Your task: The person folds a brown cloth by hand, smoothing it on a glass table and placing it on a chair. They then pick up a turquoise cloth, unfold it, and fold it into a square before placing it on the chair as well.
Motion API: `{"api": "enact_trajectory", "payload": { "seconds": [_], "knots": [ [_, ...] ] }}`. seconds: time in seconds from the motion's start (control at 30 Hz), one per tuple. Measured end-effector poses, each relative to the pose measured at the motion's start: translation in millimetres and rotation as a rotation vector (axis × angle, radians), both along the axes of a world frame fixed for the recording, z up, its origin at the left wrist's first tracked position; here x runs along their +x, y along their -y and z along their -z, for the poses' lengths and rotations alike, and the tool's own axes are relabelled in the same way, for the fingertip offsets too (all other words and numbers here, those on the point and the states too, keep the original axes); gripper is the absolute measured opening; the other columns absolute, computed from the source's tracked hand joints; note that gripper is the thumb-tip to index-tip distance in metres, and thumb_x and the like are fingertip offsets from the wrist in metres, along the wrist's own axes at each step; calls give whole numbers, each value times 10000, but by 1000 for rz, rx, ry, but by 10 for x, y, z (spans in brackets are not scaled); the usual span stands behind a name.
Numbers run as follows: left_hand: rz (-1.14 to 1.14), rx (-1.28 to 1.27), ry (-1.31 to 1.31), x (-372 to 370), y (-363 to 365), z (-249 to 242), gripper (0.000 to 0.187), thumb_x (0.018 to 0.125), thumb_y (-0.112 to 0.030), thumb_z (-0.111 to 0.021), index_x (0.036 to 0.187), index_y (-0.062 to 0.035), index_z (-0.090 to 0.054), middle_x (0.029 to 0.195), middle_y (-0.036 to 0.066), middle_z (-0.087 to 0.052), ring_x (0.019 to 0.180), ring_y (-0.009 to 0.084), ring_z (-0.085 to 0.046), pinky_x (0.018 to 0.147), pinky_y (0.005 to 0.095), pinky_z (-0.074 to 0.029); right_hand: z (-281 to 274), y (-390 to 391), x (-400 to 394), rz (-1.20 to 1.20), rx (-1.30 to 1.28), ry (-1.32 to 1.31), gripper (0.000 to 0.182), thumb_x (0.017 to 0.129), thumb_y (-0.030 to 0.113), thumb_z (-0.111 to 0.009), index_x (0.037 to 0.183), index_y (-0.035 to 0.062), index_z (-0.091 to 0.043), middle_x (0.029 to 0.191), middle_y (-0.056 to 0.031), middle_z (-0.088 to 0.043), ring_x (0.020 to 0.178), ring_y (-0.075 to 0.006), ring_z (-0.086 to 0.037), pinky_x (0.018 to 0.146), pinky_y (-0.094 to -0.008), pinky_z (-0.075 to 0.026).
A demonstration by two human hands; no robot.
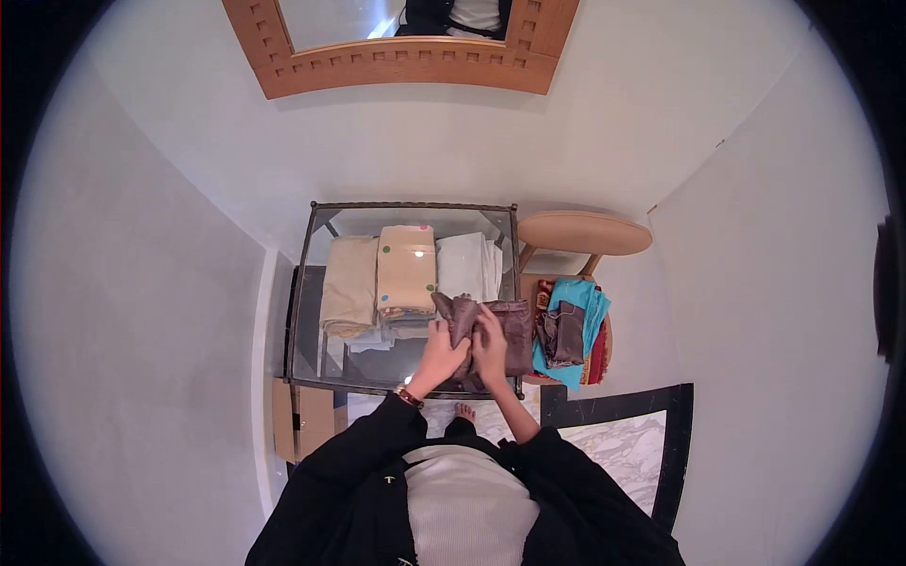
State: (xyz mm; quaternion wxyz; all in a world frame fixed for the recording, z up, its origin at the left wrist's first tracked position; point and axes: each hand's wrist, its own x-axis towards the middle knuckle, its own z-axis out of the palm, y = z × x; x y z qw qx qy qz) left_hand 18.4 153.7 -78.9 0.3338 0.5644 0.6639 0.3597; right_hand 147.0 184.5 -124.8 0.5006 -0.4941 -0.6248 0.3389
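A shiny purple-brown cloth (461,317) is bunched up over the front right part of the glass-topped table (377,369). My left hand (440,358) grips its left side, fingers closed round a fold. On the other side my right hand (489,351) pinches the same fabric, the fingers bent over it. A flatter brown piece (514,341) spreads to the right of my right hand, along the table's edge. Just behind the hands lie stacks of folded cloth: a beige one (347,283), a cream one with coloured dots (406,269) and a white one (462,267).
To the right stands a chair (585,233) with turquoise fabric (595,307) and a folded brown cloth (564,335) on its seat. Grey and white cloth shows under the glass. A wood-framed mirror (406,68) hangs above; cardboard (319,415) stands below left.
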Motion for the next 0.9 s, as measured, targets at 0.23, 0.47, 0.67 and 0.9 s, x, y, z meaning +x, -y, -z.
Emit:
{"api": "enact_trajectory", "payload": {
  "seconds": [0.23,0.47,0.67,0.9],
  "knots": [
    [6,-108,-12,388,-10,-267,440,843,-200,-644,1059,93,-397,1179,312,-393,1024,533,-531,861,536,-470,14,-30,855,350,-73,276,266,860,26,-634,1120,70,-606,1016,-101,-563,929,-241,-572,816,-348,-463],
    [420,105,74,845,57,477,358,858,-211,-695,989,8,-444,1312,284,-402,845,273,-569,732,352,-483,482,-41,1139,105,-622,-328,622,1028,487,-370,1184,-86,-555,1138,-133,-618,1065,-199,-537,958,-292,-384],
    [507,-54,211,742,115,370,238,865,-157,-655,953,-12,-488,1352,260,-458,954,325,-576,743,373,-483,96,44,876,178,-301,40,790,932,570,-526,1362,-82,-404,1313,-248,-507,1222,-306,-497,1057,-341,-337],
    [-127,285,-135,507,71,632,328,826,-97,-651,1101,21,-517,1034,203,-571,977,361,-549,873,419,-432,463,70,719,391,-218,660,607,957,440,-525,1210,-110,-483,1127,-257,-494,1040,-421,-490,862,-484,-434]
  ]
}}
